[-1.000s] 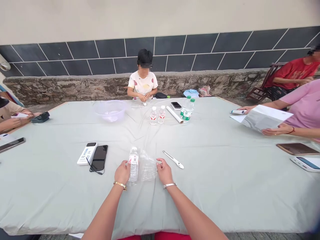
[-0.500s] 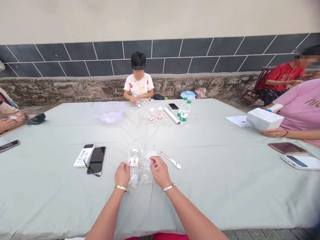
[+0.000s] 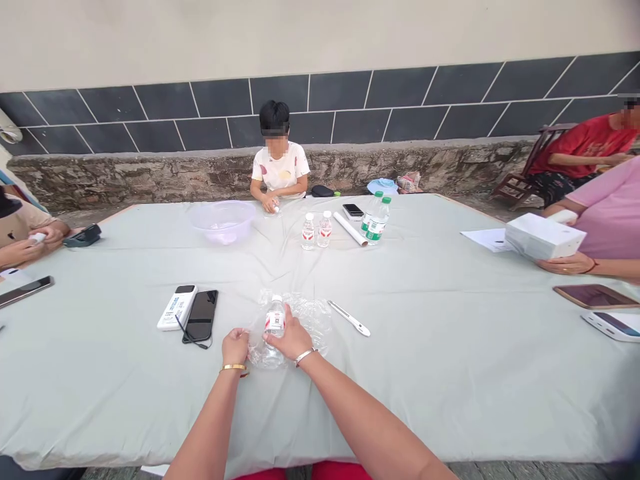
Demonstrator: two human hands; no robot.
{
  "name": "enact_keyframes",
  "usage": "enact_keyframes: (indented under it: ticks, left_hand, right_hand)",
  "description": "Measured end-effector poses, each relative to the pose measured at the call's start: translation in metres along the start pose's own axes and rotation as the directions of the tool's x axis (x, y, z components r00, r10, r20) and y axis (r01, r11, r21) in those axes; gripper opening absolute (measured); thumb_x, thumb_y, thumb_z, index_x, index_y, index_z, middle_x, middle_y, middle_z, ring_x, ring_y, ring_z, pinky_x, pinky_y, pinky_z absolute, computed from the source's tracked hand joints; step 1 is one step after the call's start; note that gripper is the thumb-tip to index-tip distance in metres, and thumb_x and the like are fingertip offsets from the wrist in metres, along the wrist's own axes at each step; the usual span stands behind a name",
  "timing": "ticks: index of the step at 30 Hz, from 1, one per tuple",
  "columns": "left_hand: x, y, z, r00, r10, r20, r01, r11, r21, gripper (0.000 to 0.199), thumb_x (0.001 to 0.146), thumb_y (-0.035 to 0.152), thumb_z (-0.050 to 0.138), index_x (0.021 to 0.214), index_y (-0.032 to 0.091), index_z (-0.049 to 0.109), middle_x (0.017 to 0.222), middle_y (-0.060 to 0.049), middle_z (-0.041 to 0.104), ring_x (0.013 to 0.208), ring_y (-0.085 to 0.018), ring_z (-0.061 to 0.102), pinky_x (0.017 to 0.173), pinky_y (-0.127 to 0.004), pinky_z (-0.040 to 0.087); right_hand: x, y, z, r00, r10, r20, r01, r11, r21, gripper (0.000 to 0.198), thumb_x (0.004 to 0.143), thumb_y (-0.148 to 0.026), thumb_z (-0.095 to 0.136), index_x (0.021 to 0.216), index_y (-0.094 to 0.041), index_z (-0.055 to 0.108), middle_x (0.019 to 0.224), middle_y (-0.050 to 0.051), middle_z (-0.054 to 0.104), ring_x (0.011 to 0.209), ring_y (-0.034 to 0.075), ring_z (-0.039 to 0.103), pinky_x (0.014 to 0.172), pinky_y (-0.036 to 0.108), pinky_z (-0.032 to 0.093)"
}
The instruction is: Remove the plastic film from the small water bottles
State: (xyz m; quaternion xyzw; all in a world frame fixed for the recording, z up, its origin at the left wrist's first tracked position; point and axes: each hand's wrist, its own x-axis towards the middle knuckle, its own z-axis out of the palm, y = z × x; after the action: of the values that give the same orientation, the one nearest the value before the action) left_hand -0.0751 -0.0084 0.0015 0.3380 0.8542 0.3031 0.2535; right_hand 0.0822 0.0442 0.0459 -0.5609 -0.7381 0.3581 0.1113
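A small clear water bottle (image 3: 275, 323) with a white cap and a red-and-white label lies on a sheet of clear plastic film (image 3: 316, 321) in front of me. My right hand (image 3: 291, 339) is closed around the bottle's right side, thumb across its lower part. Just left of the bottle, my left hand (image 3: 235, 347) pinches the edge of the film. A white utility knife (image 3: 349, 318) rests to the right of the film. Left of my hands are a white power bank (image 3: 177, 308) and a black phone (image 3: 201, 316) with a cord.
Farther back stand two small bottles (image 3: 316, 231), a white roll (image 3: 350, 229), two green-capped bottles (image 3: 376, 220) and a purple basin (image 3: 223, 223). A person (image 3: 279, 167) sits across the table. At right, another person holds a white box (image 3: 544, 235).
My right hand has moved left from the film onto the bottle and gripped it. My left hand has shifted left, away from the bottle, drawing film with it. The view has turned slightly.
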Motion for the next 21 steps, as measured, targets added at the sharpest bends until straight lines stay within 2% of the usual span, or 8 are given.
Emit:
enact_keyframes:
  ticks: [3, 6, 9, 12, 14, 17, 19, 21]
  left_hand:
    - [-0.003, -0.009, -0.005, 0.998, -0.048, 0.030, 0.050, 0.994, -0.099, 0.034, 0.085, 0.032, 0.032, 0.102, 0.015, 0.055, 0.063, -0.002, 0.063, 0.050, -0.013, 0.060, 0.046, -0.023, 0.047]
    - [-0.006, -0.009, -0.016, 0.998, -0.047, 0.033, 0.052, 0.988, -0.145, 0.046, 0.083, 0.038, 0.040, 0.123, 0.016, 0.044, 0.078, -0.004, 0.065, 0.056, -0.013, 0.062, 0.048, -0.023, 0.048]
    - [-0.004, 0.005, -0.026, 0.993, 0.109, 0.043, -0.108, 0.994, -0.028, 0.071, 0.076, 0.045, 0.053, 0.138, 0.021, 0.027, 0.102, -0.009, 0.062, 0.072, -0.015, 0.064, 0.057, -0.024, 0.048]
    - [0.003, 0.023, -0.029, 0.923, 0.284, 0.261, -0.350, 0.900, 0.258, 0.083, 0.066, 0.035, 0.067, 0.139, 0.023, 0.029, 0.097, -0.006, 0.063, 0.084, -0.017, 0.062, 0.070, -0.023, 0.046]
    - [0.008, 0.031, -0.030, 0.881, 0.276, 0.385, -0.433, 0.799, 0.417, 0.073, 0.064, 0.024, 0.068, 0.132, 0.022, 0.042, 0.090, -0.005, 0.064, 0.086, -0.018, 0.061, 0.074, -0.024, 0.044]
    - [0.010, 0.036, -0.035, 0.874, 0.254, 0.414, -0.459, 0.710, 0.534, 0.027, 0.071, 0.021, 0.060, 0.097, 0.018, 0.066, 0.087, -0.009, 0.065, 0.088, -0.022, 0.061, 0.077, -0.029, 0.043]
    - [0.006, 0.037, -0.044, 0.878, 0.270, 0.396, -0.466, 0.677, 0.570, 0.014, 0.076, 0.022, 0.054, 0.079, 0.017, 0.067, 0.091, -0.012, 0.064, 0.093, -0.026, 0.059, 0.080, -0.035, 0.042]
    - [0.001, 0.036, -0.055, 0.869, 0.336, 0.363, -0.495, 0.607, 0.622, 0.013, 0.075, 0.023, 0.054, 0.073, 0.017, 0.066, 0.103, -0.014, 0.062, 0.106, -0.029, 0.053, 0.087, -0.042, 0.038]
  right_hand:
    - [-0.002, 0.001, -0.009, 0.999, -0.012, -0.033, 0.010, 0.997, -0.074, 0.085, 0.075, -0.051, 0.054, 0.145, -0.026, 0.011, 0.118, 0.013, 0.051, 0.096, 0.026, 0.058, 0.073, 0.031, 0.040]
    - [-0.004, 0.005, -0.014, 0.998, -0.014, -0.060, 0.009, 0.996, -0.092, 0.069, 0.083, -0.048, 0.042, 0.144, -0.028, 0.017, 0.119, 0.012, 0.049, 0.097, 0.025, 0.058, 0.073, 0.030, 0.039]
    - [-0.003, 0.006, -0.012, 0.999, 0.000, -0.050, -0.006, 0.993, -0.120, 0.083, 0.076, -0.058, 0.048, 0.144, -0.027, 0.015, 0.121, 0.014, 0.047, 0.102, 0.028, 0.055, 0.076, 0.032, 0.040]
    - [0.001, 0.005, -0.010, 0.999, 0.024, -0.035, -0.028, 0.992, -0.123, 0.097, 0.069, -0.055, 0.058, 0.145, -0.022, 0.008, 0.122, 0.018, 0.047, 0.104, 0.030, 0.054, 0.077, 0.033, 0.041]
    - [0.004, 0.005, -0.011, 0.999, 0.041, -0.032, -0.044, 0.994, -0.099, 0.097, 0.070, -0.049, 0.058, 0.146, -0.018, 0.006, 0.121, 0.020, 0.048, 0.104, 0.030, 0.055, 0.079, 0.034, 0.041]
    - [0.010, 0.008, -0.015, 0.996, 0.087, -0.007, -0.087, 0.996, -0.001, 0.100, 0.065, -0.039, 0.063, 0.145, -0.014, 0.008, 0.117, 0.019, 0.053, 0.104, 0.030, 0.055, 0.082, 0.035, 0.041]
    - [0.014, 0.013, -0.020, 0.990, 0.126, 0.062, -0.136, 0.973, 0.186, 0.102, 0.060, -0.029, 0.065, 0.145, -0.017, 0.010, 0.119, 0.015, 0.054, 0.105, 0.027, 0.055, 0.083, 0.033, 0.042]
    - [0.016, 0.022, -0.026, 0.982, 0.117, 0.150, -0.174, 0.874, 0.454, 0.104, 0.055, -0.022, 0.066, 0.144, -0.022, 0.013, 0.126, 0.012, 0.050, 0.107, 0.024, 0.054, 0.079, 0.030, 0.045]
